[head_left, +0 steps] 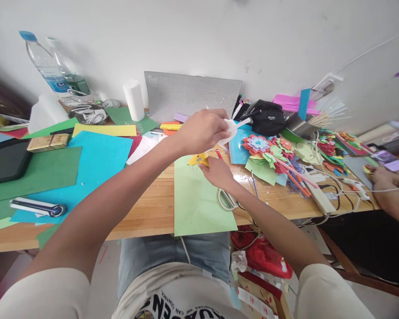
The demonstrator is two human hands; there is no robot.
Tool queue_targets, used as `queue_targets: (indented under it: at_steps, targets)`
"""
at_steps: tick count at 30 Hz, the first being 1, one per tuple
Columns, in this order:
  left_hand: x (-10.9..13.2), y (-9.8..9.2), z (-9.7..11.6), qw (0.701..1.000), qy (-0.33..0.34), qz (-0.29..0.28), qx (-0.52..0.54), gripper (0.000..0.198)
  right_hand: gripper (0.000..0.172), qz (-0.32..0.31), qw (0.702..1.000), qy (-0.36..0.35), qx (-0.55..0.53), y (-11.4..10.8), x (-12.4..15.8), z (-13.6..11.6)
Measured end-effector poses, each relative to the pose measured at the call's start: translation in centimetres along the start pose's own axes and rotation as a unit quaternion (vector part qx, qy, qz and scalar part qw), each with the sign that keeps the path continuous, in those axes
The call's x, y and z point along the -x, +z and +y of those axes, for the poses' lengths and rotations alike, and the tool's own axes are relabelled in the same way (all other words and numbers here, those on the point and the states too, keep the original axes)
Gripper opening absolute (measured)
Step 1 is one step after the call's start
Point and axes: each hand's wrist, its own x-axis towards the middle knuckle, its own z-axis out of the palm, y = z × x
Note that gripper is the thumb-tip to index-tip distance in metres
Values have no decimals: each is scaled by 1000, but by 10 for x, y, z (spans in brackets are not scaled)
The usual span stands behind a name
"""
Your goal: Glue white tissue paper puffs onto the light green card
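White paper piece (232, 128) sticks out at three o'clock of our left hand (202, 129), pinched between its fingers; our right hand (219, 170) grips a yellow tool (197, 158) at its ten o'clock.

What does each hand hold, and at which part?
The left hand pinches a white paper piece at its left edge; the right hand grips a small yellow thing at its right end.

Head view, close, facing down at desk (153, 212)

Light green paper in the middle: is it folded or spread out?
Spread out. The light green paper lies flat on the wooden table, its near edge past the rim.
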Motion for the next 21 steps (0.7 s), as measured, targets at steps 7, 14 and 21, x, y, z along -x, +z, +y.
queue_targets:
  at_steps: [7, 14, 21]
  targets:
    - [-2, 3, 2, 1000, 9, 4, 7, 32, 34, 5, 1000, -8, -7, 0, 0, 1]
    - [-2, 3, 3, 1000, 9, 1, 9, 30, 33, 7, 1000, 8, -5, -4, -2, 3]
    - [-4, 7, -1, 1000, 7, 10, 14, 31, 32, 4, 1000, 10, 5, -8, -6, 1]
